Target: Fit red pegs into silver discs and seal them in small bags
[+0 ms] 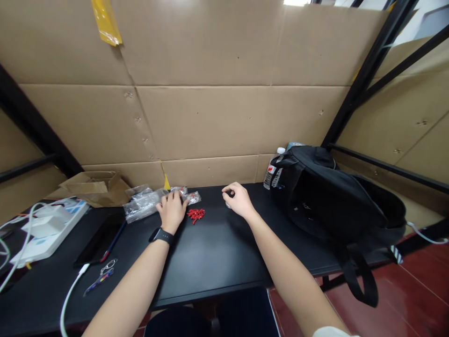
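Note:
My left hand (171,211), with a black watch on its wrist, rests palm down at the edge of some clear plastic bags (142,206). Its fingers are apart and reach toward small clear packets (192,197) with red bits in them. Just right of this hand, a small pile of red cord-like pieces (196,215) lies on the black table (203,257). My right hand (239,200) is over the table farther right, thumb and index finger curled together in a pinch. A small pale spot shows beneath its fingers, too small to name.
A black backpack (326,196) fills the right side, beside a water bottle (274,168). On the left are a brown paper bag (101,189), a white power strip (52,234), a dark phone (100,241) on a white cable, and a keychain (101,277). Cardboard walls (217,121) enclose the back.

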A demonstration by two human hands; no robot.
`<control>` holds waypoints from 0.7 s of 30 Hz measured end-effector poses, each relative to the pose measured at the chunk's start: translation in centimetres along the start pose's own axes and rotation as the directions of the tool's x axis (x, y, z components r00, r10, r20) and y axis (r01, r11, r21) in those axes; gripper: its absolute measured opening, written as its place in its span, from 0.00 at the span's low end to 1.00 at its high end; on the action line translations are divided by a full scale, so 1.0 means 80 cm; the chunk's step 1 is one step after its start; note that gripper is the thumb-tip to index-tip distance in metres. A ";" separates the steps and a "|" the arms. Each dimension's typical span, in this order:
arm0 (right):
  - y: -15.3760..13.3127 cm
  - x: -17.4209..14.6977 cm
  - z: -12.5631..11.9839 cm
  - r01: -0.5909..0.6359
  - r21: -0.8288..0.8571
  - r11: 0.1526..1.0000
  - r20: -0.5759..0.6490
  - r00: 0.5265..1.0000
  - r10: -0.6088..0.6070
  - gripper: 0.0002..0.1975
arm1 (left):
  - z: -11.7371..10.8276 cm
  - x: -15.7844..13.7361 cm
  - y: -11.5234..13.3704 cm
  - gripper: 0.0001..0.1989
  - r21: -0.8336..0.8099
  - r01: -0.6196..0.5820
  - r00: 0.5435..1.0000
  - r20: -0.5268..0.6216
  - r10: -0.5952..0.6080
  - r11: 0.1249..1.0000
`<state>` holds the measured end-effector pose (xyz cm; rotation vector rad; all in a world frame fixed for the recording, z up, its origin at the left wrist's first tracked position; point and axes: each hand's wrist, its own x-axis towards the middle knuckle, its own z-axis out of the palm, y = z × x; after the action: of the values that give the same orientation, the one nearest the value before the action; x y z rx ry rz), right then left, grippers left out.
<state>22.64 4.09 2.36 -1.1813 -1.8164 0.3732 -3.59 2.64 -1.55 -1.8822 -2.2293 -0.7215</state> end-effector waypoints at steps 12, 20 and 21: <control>0.011 0.003 -0.004 0.009 -0.093 0.996 0.042 0.999 -0.006 0.07 | 0.007 -0.002 0.018 0.23 -0.119 -0.241 0.927 0.265 0.265 0.963; 0.030 -0.002 -0.016 -0.007 -0.287 0.958 0.208 0.976 0.070 0.13 | 0.007 0.011 0.002 0.20 -0.213 -0.227 0.941 0.202 0.270 0.950; 0.034 -0.002 -0.019 -0.001 -0.310 0.951 0.240 0.968 0.079 0.16 | 0.001 0.010 0.000 0.19 -0.245 -0.257 0.932 0.195 0.307 0.935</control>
<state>25.47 4.99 1.28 -1.4404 -2.1289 0.2770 -3.75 3.38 -1.34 -2.4448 -1.9980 -0.7538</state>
